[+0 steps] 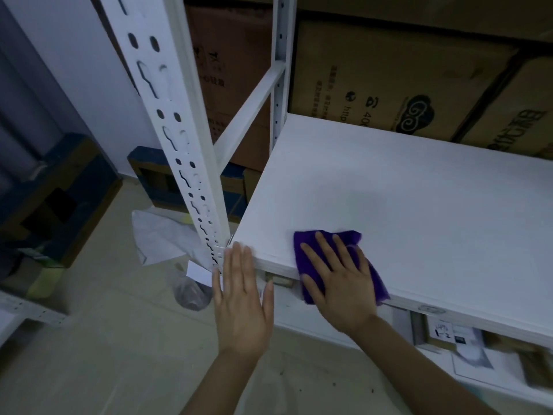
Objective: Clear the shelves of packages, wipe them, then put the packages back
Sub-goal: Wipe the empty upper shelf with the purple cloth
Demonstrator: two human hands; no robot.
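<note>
Right hand [338, 283] lies flat, fingers spread, pressing purple cloth [326, 238] on bare white shelf [419, 199] at front edge; left hand [242, 298] open, empty, fingertips at shelf corner; wiping should overlap, reaching back to cardboard boxes [404, 79].

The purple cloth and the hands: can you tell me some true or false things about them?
1. The right hand lies flat on the purple cloth. True.
2. The cloth is at the back of the shelf. False: it is at the front edge.
3. The left hand holds a box. False: it is open, fingertips at the shelf's corner.
4. Cardboard boxes stand behind the shelf. True.
</note>
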